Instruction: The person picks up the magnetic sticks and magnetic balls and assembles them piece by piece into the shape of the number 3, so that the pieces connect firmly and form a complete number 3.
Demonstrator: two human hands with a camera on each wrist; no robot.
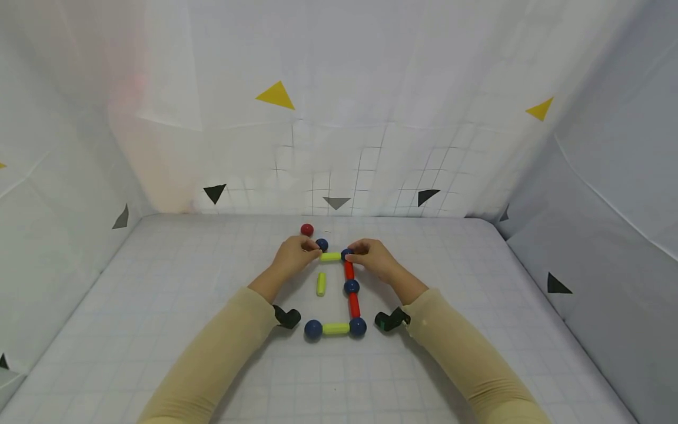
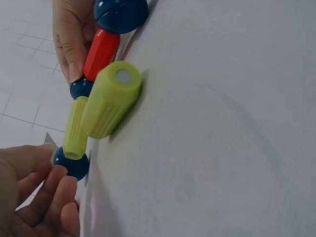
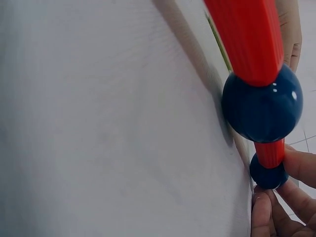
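In the head view, blue balls and red and yellow-green toy rods form an open-sided frame. My right hand (image 1: pixel 375 259) pinches the blue ball (image 3: pixel 269 174) at its far right corner. A yellow-green rod (image 1: pixel 331 257) runs left from that ball, and a red rod (image 1: pixel 349 271) comes toward me from it. At the rod's left end my left hand (image 1: pixel 298 254) pinches another blue ball (image 2: pixel 72 164) with its fingertips. The rod's near end, with a grey disc, overlaps this ball in the left wrist view. A loose yellow-green rod (image 1: pixel 321 284) lies inside the frame.
A red ball (image 1: pixel 307 229) lies beyond my left hand. The frame's right side continues through a middle blue ball (image 1: pixel 352 287) and another red rod (image 1: pixel 354 305) to a near corner ball (image 1: pixel 358 327). A yellow-green rod (image 1: pixel 336 328) links that to a blue ball (image 1: pixel 313 330).
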